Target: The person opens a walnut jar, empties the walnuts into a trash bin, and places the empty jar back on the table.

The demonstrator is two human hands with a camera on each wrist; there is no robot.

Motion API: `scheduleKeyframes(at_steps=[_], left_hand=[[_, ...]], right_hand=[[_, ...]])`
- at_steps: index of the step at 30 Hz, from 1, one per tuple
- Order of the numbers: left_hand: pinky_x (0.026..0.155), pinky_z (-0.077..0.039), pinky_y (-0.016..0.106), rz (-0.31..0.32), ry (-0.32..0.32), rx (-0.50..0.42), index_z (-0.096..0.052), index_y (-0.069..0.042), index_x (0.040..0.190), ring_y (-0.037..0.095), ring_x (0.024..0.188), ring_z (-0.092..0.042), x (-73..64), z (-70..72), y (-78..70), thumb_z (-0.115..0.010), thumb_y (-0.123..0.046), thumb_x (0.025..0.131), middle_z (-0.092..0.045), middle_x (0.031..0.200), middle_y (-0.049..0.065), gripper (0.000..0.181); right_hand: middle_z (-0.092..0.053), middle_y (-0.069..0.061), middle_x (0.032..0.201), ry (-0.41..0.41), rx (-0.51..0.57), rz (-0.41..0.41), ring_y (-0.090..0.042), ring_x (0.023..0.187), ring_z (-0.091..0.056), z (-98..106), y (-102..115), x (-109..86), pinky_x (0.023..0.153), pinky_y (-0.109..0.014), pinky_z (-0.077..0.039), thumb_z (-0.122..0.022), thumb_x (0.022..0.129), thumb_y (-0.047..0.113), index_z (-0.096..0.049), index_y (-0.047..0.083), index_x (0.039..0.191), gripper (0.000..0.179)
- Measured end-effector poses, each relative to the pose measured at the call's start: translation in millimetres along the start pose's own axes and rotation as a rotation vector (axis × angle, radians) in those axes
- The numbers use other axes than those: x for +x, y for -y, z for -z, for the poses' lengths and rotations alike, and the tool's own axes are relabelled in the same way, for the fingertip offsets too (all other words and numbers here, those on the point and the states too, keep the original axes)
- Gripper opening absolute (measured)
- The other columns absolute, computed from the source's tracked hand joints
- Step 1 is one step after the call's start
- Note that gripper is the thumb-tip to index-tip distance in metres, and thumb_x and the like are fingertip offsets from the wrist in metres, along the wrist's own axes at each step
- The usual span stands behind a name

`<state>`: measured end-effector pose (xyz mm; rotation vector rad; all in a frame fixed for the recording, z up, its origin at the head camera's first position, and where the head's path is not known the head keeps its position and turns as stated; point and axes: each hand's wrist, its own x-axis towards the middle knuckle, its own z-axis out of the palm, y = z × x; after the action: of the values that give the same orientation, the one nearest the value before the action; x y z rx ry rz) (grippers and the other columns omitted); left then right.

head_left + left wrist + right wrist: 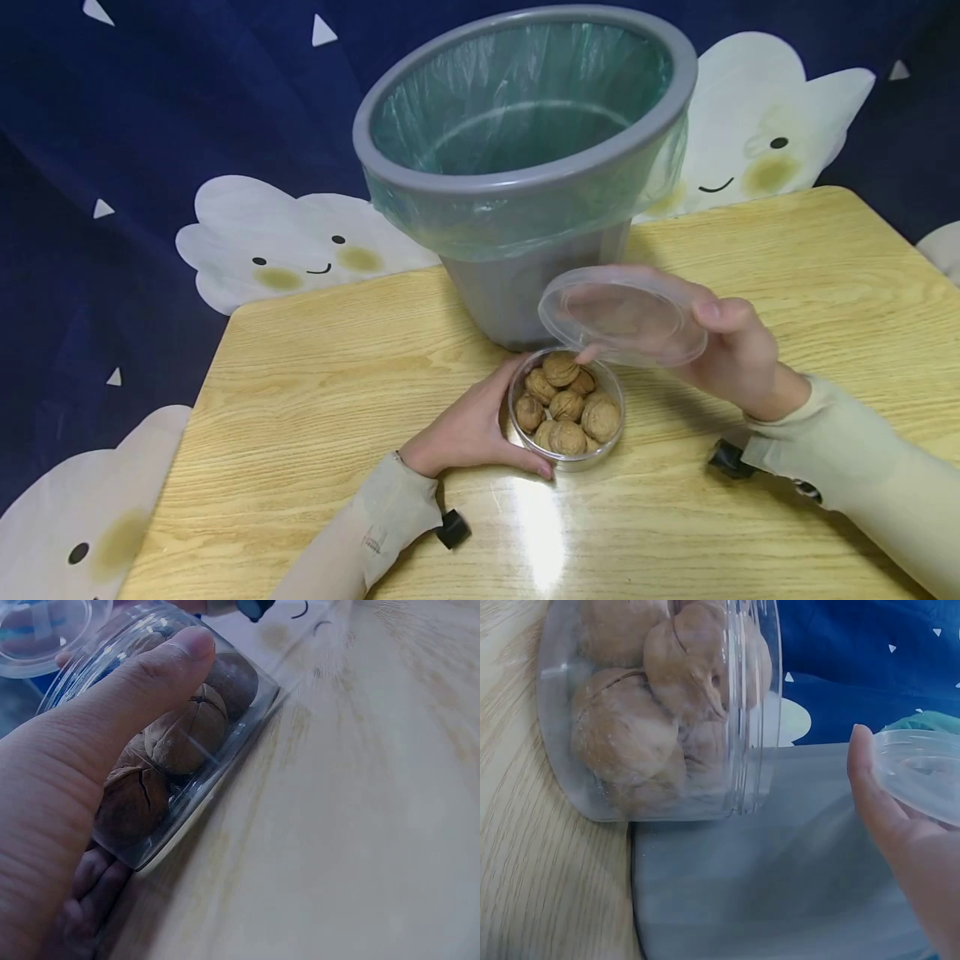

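A clear round plastic jar (567,457) stands uncovered on the table, holding several walnuts (566,406). My left hand (472,429) grips the jar from its left side, with the thumb across the front wall; the left wrist view shows that thumb (142,682) over the clear side. Above and to the right of the jar, my right hand (738,350) holds a translucent round lid (626,317) tilted, pinched at its right edge. In the right wrist view the lid (922,776) is apart from the jar's rim (769,712).
A grey trash bin (517,300) lined with a green plastic bag (480,221) stands right behind the jar on the wooden table (315,383). Behind the table hangs a dark blue cloth (225,92) with white cloud faces. Small black devices sit at both wrists.
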<state>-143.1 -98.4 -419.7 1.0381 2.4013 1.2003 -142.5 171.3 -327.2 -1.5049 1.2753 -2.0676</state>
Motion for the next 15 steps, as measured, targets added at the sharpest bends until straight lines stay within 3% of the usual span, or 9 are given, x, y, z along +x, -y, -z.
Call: scheduleKeyframes(at_steps=[5, 15], left_hand=[[0.12, -0.035, 0.034, 0.006, 0.0, 0.005, -0.018, -0.041, 0.15, 0.002, 0.138, -0.041, -0.1, -0.1, 0.6, -0.095, -0.051, 0.046, -0.036, 0.149, -0.022, 0.13], [0.12, -0.034, 0.034, 0.004, -0.003, 0.016, -0.018, -0.041, 0.15, 0.002, 0.139, -0.041, -0.7, -0.2, 0.0, -0.095, -0.05, 0.046, -0.036, 0.149, -0.022, 0.13]], right_hand=[[-0.028, -0.028, 0.156, 0.004, 0.114, 0.035, -0.039, 0.141, -0.039, 5.5, -2.0, -3.0, 0.109, -0.052, -0.045, -0.008, 0.1, 0.028, -0.01, -0.013, 0.15, 0.065], [-0.03, -0.035, 0.152, -0.047, 0.123, 0.066, -0.046, 0.143, -0.034, 16.5, -4.2, -6.2, 0.102, -0.062, -0.047, 0.006, 0.101, 0.033, -0.011, -0.014, 0.15, 0.069]])
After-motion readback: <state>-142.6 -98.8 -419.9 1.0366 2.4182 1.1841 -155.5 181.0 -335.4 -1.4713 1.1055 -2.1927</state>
